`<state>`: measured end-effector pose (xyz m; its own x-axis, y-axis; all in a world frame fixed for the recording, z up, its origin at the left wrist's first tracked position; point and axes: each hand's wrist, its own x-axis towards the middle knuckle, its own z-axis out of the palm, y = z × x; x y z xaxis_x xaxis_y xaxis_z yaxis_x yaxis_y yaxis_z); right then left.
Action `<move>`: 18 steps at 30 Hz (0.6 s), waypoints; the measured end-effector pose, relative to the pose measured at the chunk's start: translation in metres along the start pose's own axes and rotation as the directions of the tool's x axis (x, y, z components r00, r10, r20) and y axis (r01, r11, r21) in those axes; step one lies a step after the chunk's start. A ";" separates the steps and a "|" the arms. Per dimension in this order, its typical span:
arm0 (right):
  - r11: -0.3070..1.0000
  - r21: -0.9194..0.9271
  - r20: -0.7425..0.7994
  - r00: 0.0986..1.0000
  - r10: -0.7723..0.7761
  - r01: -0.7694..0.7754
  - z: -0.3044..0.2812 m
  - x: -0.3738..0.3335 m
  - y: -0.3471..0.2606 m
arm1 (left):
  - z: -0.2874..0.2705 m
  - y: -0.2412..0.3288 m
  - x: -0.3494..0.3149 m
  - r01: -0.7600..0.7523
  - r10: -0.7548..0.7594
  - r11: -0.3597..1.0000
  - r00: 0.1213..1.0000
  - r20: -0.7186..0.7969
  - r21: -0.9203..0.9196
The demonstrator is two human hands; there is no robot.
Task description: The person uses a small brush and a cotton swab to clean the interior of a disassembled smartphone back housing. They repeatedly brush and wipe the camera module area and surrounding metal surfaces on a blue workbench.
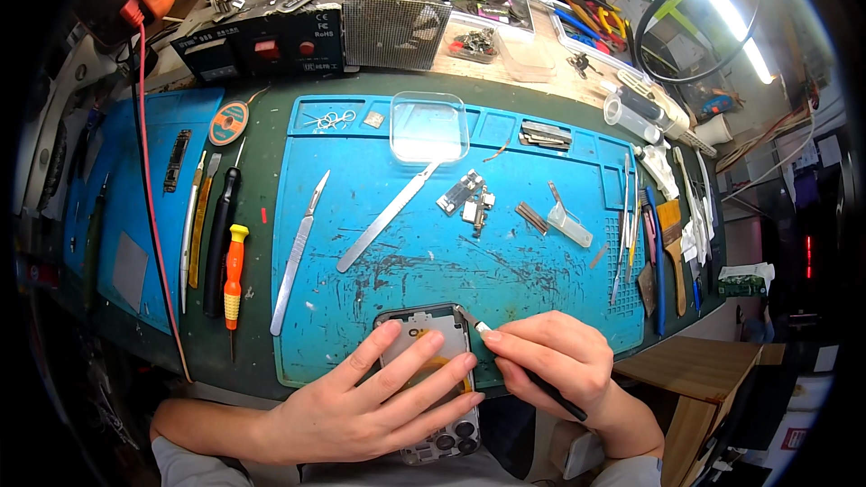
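An opened smartphone lies tilted over the front edge of the blue work mat, its inside facing up and its round camera lenses at the near end. My left hand is spread across it, fingers stretched out and apart, fingertips on the phone's surface. Between the thumb and fingers of my right hand is a slim black-handled tool with a thin pale tip. That tip reaches the phone's far right corner; whether it touches the frame I cannot tell. My left thumb is hidden.
Metal scalpels lie on the blue mat, around small circuit boards and a clear plastic dish. An orange-yellow screwdriver is at left. Tweezers and brushes line the right edge. A black box with a fan stands behind.
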<state>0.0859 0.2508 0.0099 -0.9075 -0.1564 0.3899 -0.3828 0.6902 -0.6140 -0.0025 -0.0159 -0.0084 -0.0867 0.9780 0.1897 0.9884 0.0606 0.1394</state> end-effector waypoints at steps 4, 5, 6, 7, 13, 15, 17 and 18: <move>1.000 0.014 -0.014 1.000 0.001 -0.001 0.000 -0.001 0.002 | -0.003 -0.001 0.000 -0.004 0.004 1.000 1.000 0.012 -0.012; 1.000 0.014 -0.016 1.000 0.003 -0.003 -0.001 -0.002 0.002 | -0.005 -0.002 0.000 -0.007 0.008 1.000 1.000 0.017 -0.014; 1.000 0.014 -0.019 1.000 0.005 -0.005 -0.001 -0.003 0.002 | -0.006 -0.003 0.000 -0.011 0.011 1.000 1.000 0.023 -0.017; 1.000 0.020 -0.015 1.000 0.016 -0.016 -0.001 -0.003 0.001 | -0.006 -0.004 0.000 -0.016 0.017 1.000 1.000 0.024 -0.017; 1.000 0.019 -0.015 1.000 0.023 -0.023 0.000 -0.003 0.000 | -0.008 -0.007 0.000 -0.036 0.037 0.999 0.999 0.035 -0.029; 1.000 0.015 -0.017 1.000 0.009 -0.009 0.000 -0.001 0.001 | -0.009 -0.008 0.000 -0.035 0.036 0.999 0.998 0.042 -0.036; 1.000 0.015 -0.016 1.000 0.006 -0.006 0.000 -0.001 0.001 | -0.009 -0.007 0.000 -0.030 0.032 0.999 0.999 0.041 -0.041; 1.000 0.015 -0.015 1.000 0.005 -0.004 0.000 -0.001 0.001 | -0.009 -0.007 0.000 -0.028 0.030 0.999 0.999 0.040 -0.043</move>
<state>0.0862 0.2519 0.0085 -0.9065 -0.1426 0.3973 -0.3813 0.6801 -0.6261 -0.0104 -0.0183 -0.0011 -0.0522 0.9866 0.1543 0.9841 0.0245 0.1759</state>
